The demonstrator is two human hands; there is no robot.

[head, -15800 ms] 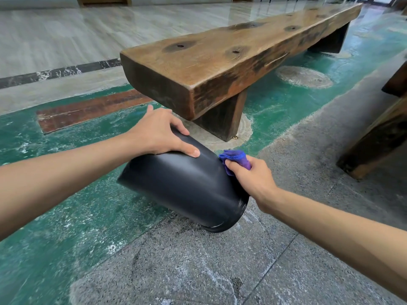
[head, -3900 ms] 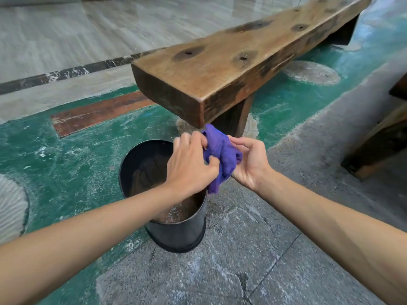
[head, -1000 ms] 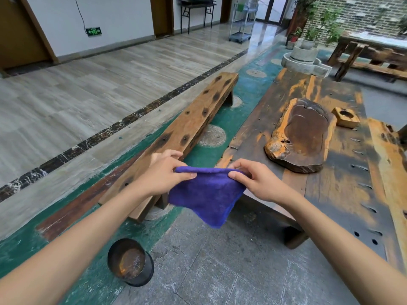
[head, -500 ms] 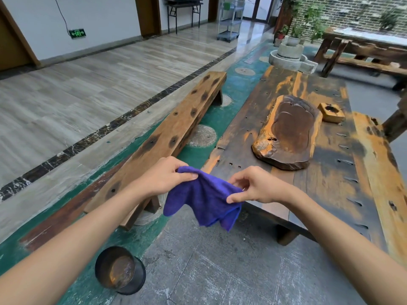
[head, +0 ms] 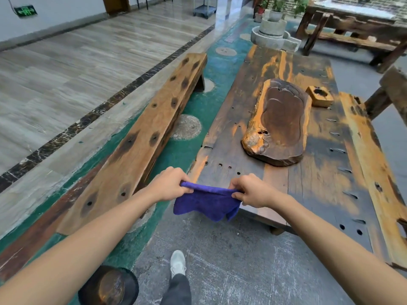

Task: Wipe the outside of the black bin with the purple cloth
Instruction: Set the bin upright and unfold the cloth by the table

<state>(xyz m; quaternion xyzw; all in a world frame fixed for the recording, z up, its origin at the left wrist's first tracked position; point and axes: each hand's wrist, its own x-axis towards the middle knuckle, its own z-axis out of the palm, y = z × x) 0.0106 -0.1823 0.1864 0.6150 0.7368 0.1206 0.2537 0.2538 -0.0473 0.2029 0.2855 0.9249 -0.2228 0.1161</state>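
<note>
— Where's the cloth right now?

— I've got the purple cloth (head: 207,202) stretched between both hands, held in the air over the near end of the wooden desk (head: 293,177). My left hand (head: 169,187) pinches its left top corner, fingers curled shut on the fabric; my right hand (head: 253,191) pinches the right top corner the same way. The top edge runs taut between them and the rest hangs loose below.

— And the bin?

— The black bin (head: 109,286) stands upright on the floor at the bottom left of my view, mouth up, partly hidden under my left forearm. Its inside looks brown and stained. It is well apart from the cloth, and neither hand touches it.

— What else is around you?

— A long wooden bench (head: 136,146) runs along my left, on the green painted strip of floor (head: 182,153). On the desk lie a carved wooden tray (head: 279,122) and, just beyond it, a small wooden block (head: 319,96) with a hollow in its top. One grey shoe (head: 178,261) shows on the grey stone paving below the cloth, beside the bin.
</note>
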